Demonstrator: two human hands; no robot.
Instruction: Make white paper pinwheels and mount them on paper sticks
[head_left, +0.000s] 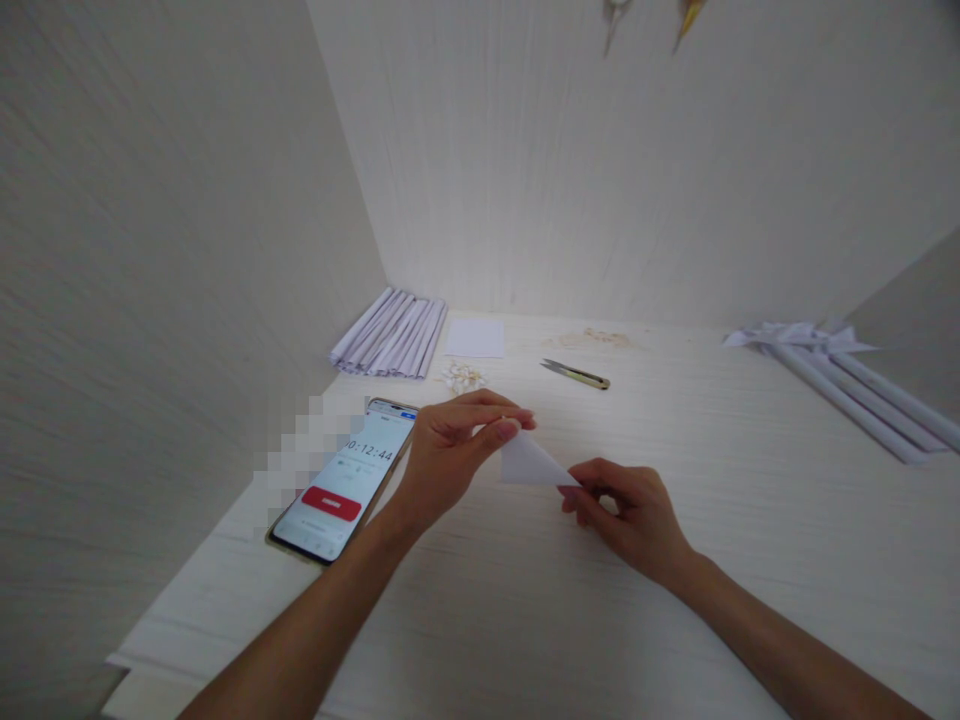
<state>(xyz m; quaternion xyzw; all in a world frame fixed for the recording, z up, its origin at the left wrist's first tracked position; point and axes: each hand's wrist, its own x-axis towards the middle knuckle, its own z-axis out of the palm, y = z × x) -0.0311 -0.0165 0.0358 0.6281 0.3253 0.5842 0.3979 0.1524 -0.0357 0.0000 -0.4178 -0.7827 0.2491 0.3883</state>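
Observation:
A small white sheet of paper (531,465), folded into a triangle, is held between both hands above the table. My left hand (457,450) pinches its upper corner between thumb and fingers. At the lower right corner, my right hand (626,510) grips the paper with thumb and fingertips. Beyond the hands lies a pair of thread snips (576,374), blades pointing left. A little heap of small white and yellowish bits (463,377) sits just past my left hand. Behind that heap a flat white paper square (475,338) rests on the table.
Several rolled white paper tubes (391,335) lie side by side at the back left. A phone (341,480) showing a running timer lies left of my left hand. More long paper rolls (855,395) with folded paper on them lie at right. Walls (585,180) enclose the table (750,500).

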